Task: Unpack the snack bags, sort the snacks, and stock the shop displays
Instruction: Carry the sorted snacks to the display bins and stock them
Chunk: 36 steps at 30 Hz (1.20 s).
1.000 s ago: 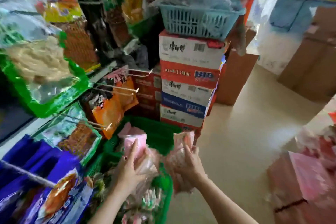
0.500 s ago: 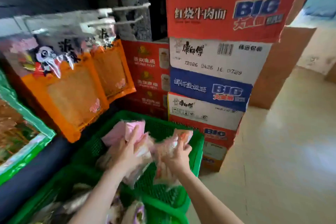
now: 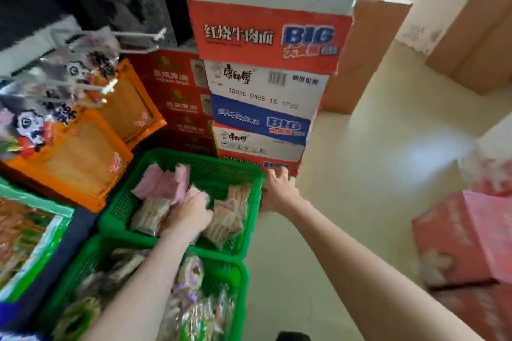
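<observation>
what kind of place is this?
Likely a small snack shop: orange snack packs hang on display hooks, stacked noodle cartons stand on the floor, green baskets hold packets.

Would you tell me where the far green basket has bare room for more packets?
The far green basket shows bare mesh along its back wall, right of the pink packets. Its front is crowded with clear snack packets.

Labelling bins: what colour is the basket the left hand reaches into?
Green mesh basket, clearest in the head view, the only one.
</observation>
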Each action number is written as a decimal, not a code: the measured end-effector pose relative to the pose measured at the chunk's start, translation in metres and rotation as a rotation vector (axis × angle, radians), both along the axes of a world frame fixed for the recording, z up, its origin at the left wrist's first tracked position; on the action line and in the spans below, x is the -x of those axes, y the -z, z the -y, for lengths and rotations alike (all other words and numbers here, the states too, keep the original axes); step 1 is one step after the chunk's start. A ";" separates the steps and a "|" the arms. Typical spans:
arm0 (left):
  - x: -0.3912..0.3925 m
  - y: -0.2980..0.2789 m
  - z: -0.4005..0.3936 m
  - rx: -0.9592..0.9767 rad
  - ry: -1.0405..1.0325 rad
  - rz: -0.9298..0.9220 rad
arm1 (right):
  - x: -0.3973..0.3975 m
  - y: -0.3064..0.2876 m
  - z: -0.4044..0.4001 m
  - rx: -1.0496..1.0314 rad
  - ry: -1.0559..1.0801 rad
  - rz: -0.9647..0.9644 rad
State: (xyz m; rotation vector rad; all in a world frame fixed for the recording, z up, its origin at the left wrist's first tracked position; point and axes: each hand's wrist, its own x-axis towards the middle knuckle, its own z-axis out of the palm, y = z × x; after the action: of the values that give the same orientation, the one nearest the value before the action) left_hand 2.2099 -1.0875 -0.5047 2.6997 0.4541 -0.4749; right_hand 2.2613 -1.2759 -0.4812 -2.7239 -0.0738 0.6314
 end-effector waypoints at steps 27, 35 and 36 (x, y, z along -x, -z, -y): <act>0.912 -0.444 0.625 0.375 2.038 0.415 | 1.249 -0.507 0.438 0.599 1.609 -0.064; 1.251 -0.472 0.639 0.467 2.565 0.397 | 1.527 -0.497 0.341 0.495 2.069 -0.209; 1.275 -0.470 0.640 0.437 2.588 0.368 | 1.545 -0.493 0.337 0.448 2.101 -0.224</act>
State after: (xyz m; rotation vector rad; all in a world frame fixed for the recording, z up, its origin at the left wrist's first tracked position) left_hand 0.9350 -1.7280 -0.0350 1.1463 -2.7783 -0.3294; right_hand 0.7159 -1.6134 0.0113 -1.4363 2.5660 0.1485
